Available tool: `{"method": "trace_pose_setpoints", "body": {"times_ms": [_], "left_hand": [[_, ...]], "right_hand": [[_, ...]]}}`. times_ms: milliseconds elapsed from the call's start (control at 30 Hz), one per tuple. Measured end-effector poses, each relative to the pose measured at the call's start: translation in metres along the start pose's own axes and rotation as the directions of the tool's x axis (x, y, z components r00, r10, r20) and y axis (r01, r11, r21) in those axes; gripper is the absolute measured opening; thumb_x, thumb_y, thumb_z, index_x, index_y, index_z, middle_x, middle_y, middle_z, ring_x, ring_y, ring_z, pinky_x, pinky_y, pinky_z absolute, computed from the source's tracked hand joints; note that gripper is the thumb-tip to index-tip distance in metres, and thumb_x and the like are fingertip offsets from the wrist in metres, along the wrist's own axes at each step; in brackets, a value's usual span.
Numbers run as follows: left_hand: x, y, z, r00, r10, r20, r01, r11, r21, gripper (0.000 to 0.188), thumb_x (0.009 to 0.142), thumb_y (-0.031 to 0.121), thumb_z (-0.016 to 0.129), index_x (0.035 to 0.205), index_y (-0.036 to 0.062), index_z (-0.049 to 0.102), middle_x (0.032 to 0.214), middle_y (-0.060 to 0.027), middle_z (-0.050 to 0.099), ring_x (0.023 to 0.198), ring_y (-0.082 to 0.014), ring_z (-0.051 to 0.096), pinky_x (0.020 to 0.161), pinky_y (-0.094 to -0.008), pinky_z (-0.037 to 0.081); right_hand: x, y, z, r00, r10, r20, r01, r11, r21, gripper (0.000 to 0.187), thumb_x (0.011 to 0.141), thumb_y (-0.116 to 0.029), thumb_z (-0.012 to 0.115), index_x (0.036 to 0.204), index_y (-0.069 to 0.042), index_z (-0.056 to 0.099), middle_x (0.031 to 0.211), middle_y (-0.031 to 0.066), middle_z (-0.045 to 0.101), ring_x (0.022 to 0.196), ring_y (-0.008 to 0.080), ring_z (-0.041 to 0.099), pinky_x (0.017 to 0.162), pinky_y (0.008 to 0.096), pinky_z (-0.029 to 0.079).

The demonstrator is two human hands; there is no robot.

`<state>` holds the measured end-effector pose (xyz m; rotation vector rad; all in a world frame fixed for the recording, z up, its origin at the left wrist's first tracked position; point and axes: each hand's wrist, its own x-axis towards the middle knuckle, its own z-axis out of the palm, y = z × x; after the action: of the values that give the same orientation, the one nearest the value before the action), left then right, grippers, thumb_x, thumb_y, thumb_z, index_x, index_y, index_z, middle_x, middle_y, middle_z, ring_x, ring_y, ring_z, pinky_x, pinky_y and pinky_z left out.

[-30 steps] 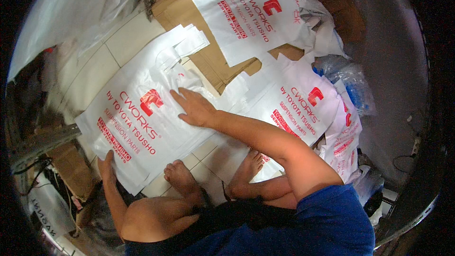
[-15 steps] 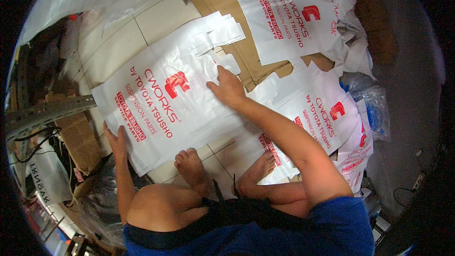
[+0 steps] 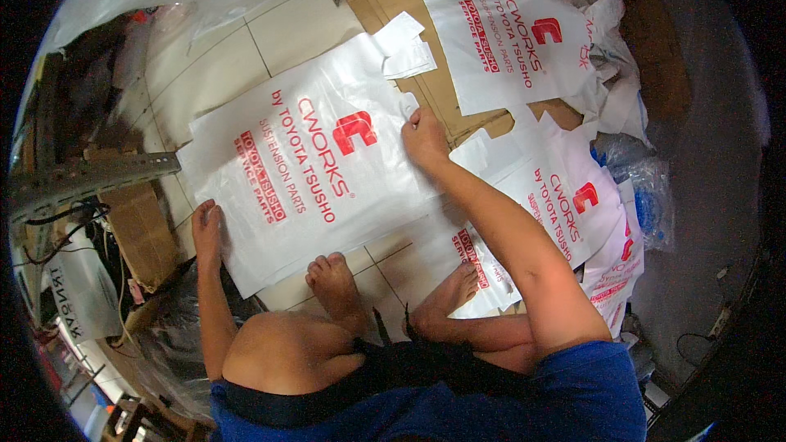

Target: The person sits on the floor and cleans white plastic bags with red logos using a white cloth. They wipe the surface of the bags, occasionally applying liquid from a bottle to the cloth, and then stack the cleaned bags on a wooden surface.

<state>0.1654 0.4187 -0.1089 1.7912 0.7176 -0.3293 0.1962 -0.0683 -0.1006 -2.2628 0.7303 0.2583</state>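
A white plastic bag (image 3: 270, 115) with red print lies spread flat on top of others in front of me. My right hand (image 3: 426, 139) is closed on its handle end, the fingers curled into a grip. At the bag's opposite end, my left hand (image 3: 207, 225) has its fingers drawn together at the edge, seemingly pinching it. Handle cut-outs of the bags underneath (image 3: 408, 53) stick out beyond the top bag, fanned slightly apart.
Another printed bag (image 3: 483, 57) rests on brown cardboard (image 3: 393, 4) at the far right. More bags (image 3: 524, 184) overlap beside my right forearm, near a clear plastic bundle (image 3: 651, 205). A metal shelf rail (image 3: 98, 184) juts in from the left, above a cardboard box (image 3: 143, 225).
The top bag has shifted right and lies flatter. My right hand has closed at its handle and moved slightly right; my left hand's spread fingers have drawn together.
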Motion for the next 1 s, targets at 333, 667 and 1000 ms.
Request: {"method": "trace_pose_setpoints", "body": {"times_ms": [333, 667, 1000], "left_hand": [[-0.012, 0.029, 0.036, 0.991, -0.101, -0.093, 0.086, 0.984, -0.158, 0.064, 0.087, 0.035, 0.059, 0.131, -0.0079, 0.042, 0.129, -0.0217, 0.049, 0.112, -0.0301, 0.051, 0.099, -0.0373, 0.037], [-0.024, 0.034, 0.036, 0.967, 0.187, -0.174, -0.076, 0.861, 0.502, 0.063, 0.084, 0.030, 0.061, 0.129, -0.0103, 0.043, 0.129, -0.0242, 0.050, 0.113, -0.0325, 0.051, 0.098, -0.0377, 0.038], [0.012, -0.017, 0.007, 0.908, 0.406, -0.102, -0.315, 0.824, 0.471, 0.039, 0.085, 0.012, 0.050, 0.118, -0.0093, 0.052, 0.119, -0.0156, 0.053, 0.106, -0.0226, 0.053, 0.095, -0.0304, 0.038]], "right_hand": [[-0.023, -0.014, 0.011, 0.963, -0.231, 0.136, 0.191, 0.947, 0.257, 0.058, 0.077, -0.010, 0.064, 0.129, -0.004, 0.040, 0.081, 0.0139, 0.058, 0.076, 0.0263, 0.062, 0.072, 0.0373, 0.049], [-0.034, -0.012, 0.038, 0.873, -0.477, 0.095, 0.455, 0.870, 0.190, 0.039, 0.080, -0.005, 0.059, 0.118, -0.002, 0.050, 0.100, 0.0199, 0.060, 0.083, 0.0326, 0.062, 0.078, 0.0394, 0.049], [-0.016, -0.017, 0.018, 0.782, -0.484, 0.392, 0.502, 0.862, 0.063, 0.038, 0.080, -0.009, 0.061, 0.117, -0.006, 0.053, 0.108, 0.0185, 0.056, 0.099, 0.0358, 0.055, 0.086, 0.0445, 0.045]]}}
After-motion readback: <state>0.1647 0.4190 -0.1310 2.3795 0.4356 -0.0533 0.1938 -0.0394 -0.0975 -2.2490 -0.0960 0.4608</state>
